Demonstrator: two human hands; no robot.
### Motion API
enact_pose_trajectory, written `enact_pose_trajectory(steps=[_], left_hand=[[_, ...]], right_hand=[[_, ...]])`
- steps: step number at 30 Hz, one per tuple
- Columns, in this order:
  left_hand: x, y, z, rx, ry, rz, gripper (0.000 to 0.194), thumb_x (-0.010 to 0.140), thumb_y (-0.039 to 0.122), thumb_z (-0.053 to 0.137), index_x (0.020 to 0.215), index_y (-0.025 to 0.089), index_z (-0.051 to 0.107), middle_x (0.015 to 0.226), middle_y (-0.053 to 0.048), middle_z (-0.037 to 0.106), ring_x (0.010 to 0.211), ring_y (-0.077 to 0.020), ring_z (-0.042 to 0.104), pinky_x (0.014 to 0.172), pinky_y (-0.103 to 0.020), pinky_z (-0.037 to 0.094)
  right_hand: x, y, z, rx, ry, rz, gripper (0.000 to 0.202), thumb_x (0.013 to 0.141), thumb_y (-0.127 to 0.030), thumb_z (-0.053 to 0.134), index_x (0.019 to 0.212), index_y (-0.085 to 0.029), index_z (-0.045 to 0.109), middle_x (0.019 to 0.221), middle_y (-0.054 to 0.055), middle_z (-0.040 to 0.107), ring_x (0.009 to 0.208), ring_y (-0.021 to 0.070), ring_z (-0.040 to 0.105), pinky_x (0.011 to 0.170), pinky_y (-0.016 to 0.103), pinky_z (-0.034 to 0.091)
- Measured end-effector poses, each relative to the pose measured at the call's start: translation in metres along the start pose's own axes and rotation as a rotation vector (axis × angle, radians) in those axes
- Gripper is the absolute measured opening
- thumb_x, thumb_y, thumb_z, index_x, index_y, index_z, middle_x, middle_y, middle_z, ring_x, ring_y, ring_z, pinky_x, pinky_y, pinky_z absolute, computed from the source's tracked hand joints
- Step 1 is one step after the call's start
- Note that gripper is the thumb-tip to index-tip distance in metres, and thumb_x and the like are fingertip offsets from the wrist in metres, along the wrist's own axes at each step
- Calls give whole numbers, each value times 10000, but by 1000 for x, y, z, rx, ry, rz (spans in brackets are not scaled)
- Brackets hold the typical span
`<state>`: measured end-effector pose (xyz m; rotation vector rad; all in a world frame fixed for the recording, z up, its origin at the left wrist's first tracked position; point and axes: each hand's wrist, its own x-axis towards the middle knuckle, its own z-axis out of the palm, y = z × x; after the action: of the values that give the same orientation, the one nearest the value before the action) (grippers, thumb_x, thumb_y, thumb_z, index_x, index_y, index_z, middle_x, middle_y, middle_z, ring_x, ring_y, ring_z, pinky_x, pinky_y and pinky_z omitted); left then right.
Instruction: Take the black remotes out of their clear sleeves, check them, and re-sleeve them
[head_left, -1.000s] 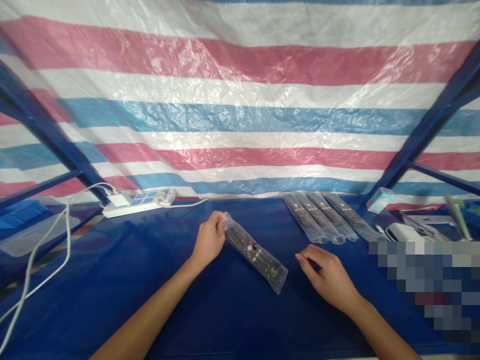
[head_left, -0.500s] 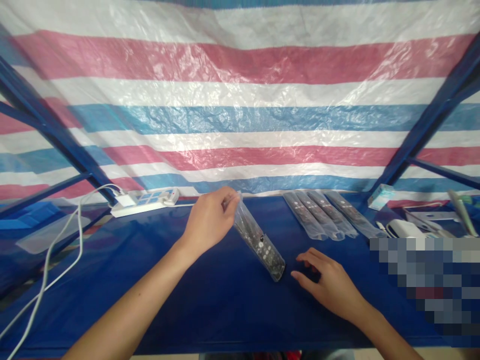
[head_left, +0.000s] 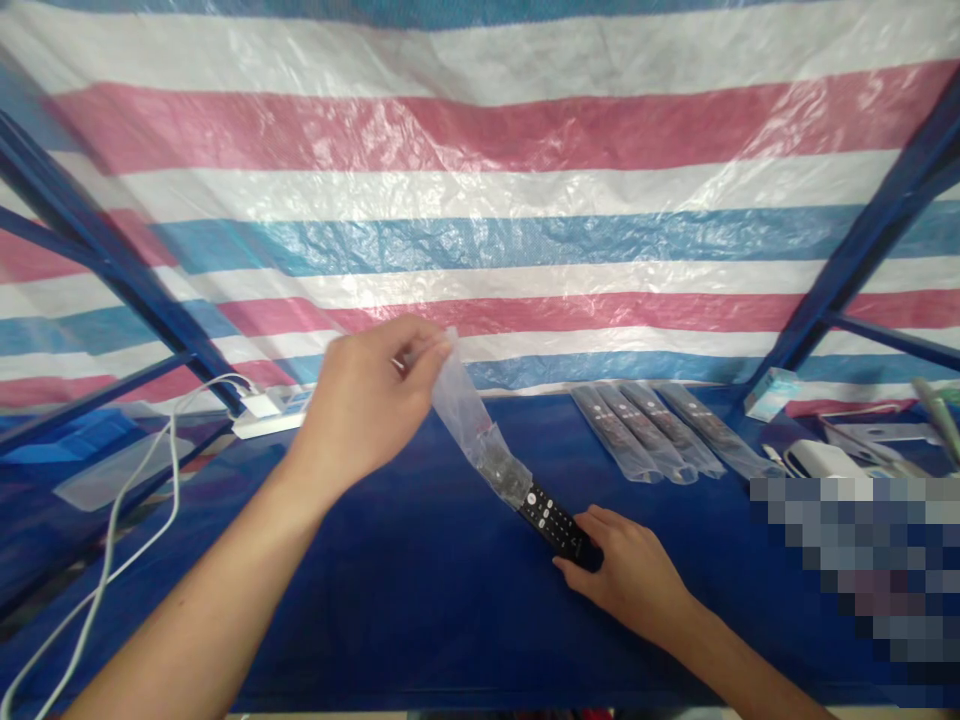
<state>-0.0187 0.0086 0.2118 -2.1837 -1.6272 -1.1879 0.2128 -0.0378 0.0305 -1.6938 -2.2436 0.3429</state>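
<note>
My left hand (head_left: 382,390) pinches the upper end of a clear plastic bag (head_left: 465,410), raised over the blue table. A black remote control (head_left: 551,520) sticks partly out of the bag's lower end; its other end is still inside the film. My right hand (head_left: 626,570) is closed around the remote's bare near end, thumb on one side and fingers on the other. Several bagged remote controls (head_left: 637,430) lie side by side at the back right of the table.
At the back left is a white power strip (head_left: 270,422) with a white cable (head_left: 176,470) hanging down. A small light-blue box (head_left: 771,394) and a white adapter (head_left: 825,460) sit at the right. Blue frame posts (head_left: 847,220) flank a striped tarp (head_left: 480,190).
My right hand has taken hold of the remote, which has slid partly out of the bag. My left hand has moved up and left with the bag, which is stretched out.
</note>
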Motion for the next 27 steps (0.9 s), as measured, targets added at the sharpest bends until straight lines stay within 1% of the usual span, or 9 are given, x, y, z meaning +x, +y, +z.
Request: enact_pose_trajectory(steps=[3, 5, 7, 10, 14, 17, 20, 24, 27], left_hand=[[10, -39, -20, -81, 162, -139, 231, 806, 436, 557, 804, 222, 641, 687, 33, 612, 636, -123, 534, 620, -270, 419], [13, -74, -21, -246, 132, -281, 245, 760, 497, 587, 790, 258, 632, 686, 47, 593, 631, -132, 529, 620, -283, 425], [10, -108, -7, -403, -37, -419, 296, 687, 508, 638, 744, 217, 621, 667, 40, 593, 637, -132, 528, 634, -281, 443], [-8, -143, 36, -552, -368, -520, 410, 587, 536, 699, 756, 171, 621, 696, 9, 614, 660, -135, 541, 631, -271, 459], [-38, -157, 99, -609, -640, -458, 431, 627, 567, 647, 764, 159, 632, 631, 13, 568, 600, -121, 515, 614, -267, 444], [-51, -162, 126, -550, -683, -351, 403, 680, 563, 578, 695, 162, 614, 607, -1, 578, 586, -138, 513, 602, -276, 427], [-56, -170, 135, -449, -637, -271, 376, 724, 535, 512, 682, 175, 611, 667, -23, 629, 655, -174, 560, 651, -292, 441], [-58, -179, 131, -292, -574, -223, 361, 752, 510, 453, 682, 190, 606, 697, -27, 649, 682, -195, 582, 673, -299, 445], [-60, -181, 127, -205, -550, -219, 351, 752, 499, 431, 681, 201, 601, 697, -25, 656, 684, -202, 592, 673, -299, 451]], right_hand=[[-6, 9, -4, 15, 6, 54, 186, 773, -404, 616, 728, -224, 638, 777, 17, 658, 709, 170, 636, 604, 258, 424], [-9, 17, -6, 0, 25, 87, 210, 772, -427, 610, 708, -228, 638, 757, 15, 659, 677, 168, 634, 584, 257, 408], [-10, 21, -7, -33, 37, 117, 234, 771, -447, 604, 695, -229, 641, 740, 18, 661, 648, 170, 630, 572, 265, 395], [-8, 16, -7, -84, 24, 149, 250, 770, -456, 599, 682, -227, 646, 729, 22, 666, 634, 180, 634, 563, 275, 383], [3, -6, -5, -125, -19, 147, 251, 757, -451, 613, 694, -214, 661, 766, 39, 683, 696, 204, 658, 598, 284, 399], [14, -26, 0, -139, -51, 141, 279, 764, -462, 603, 710, -197, 670, 783, 56, 687, 723, 221, 665, 617, 298, 413], [27, -47, 8, -142, -60, 140, 333, 782, -490, 575, 760, -176, 685, 804, 80, 691, 757, 248, 672, 640, 318, 429], [41, -75, 21, -116, -65, 105, 400, 807, -517, 546, 849, -148, 695, 851, 115, 695, 813, 258, 668, 683, 330, 445], [47, -84, 23, -95, -62, 51, 454, 802, -574, 550, 881, -149, 687, 873, 114, 689, 835, 247, 664, 699, 323, 454]])
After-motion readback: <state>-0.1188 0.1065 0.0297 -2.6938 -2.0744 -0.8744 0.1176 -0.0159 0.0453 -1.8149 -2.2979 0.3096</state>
